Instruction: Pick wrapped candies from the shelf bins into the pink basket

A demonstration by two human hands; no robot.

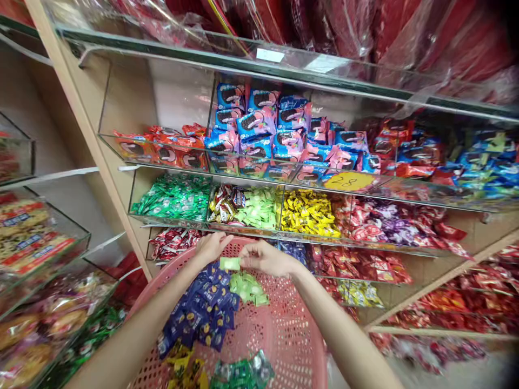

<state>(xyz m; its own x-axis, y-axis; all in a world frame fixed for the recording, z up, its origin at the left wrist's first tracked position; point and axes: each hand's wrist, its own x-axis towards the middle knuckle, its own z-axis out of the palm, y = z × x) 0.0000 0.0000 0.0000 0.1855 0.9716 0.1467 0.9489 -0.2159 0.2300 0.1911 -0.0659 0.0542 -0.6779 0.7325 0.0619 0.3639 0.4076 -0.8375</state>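
Observation:
A pink perforated plastic basket is in front of me, holding wrapped sweets sorted in heaps. My right hand pinches a light green wrapped candy over the basket's far side. Just below it lies a small pile of light green candies. My left hand is at the far left rim with its fingers stretched out, nothing seen in them. Dark blue packets fill the basket's left part. Nearer to me are yellow candies and green candies.
Beyond the basket, a shelf bin holds green candies, beside light green candies and yellow candies. Above are blue cookie packs and a yellow price tag. A wooden upright and glass-edged shelves stand left.

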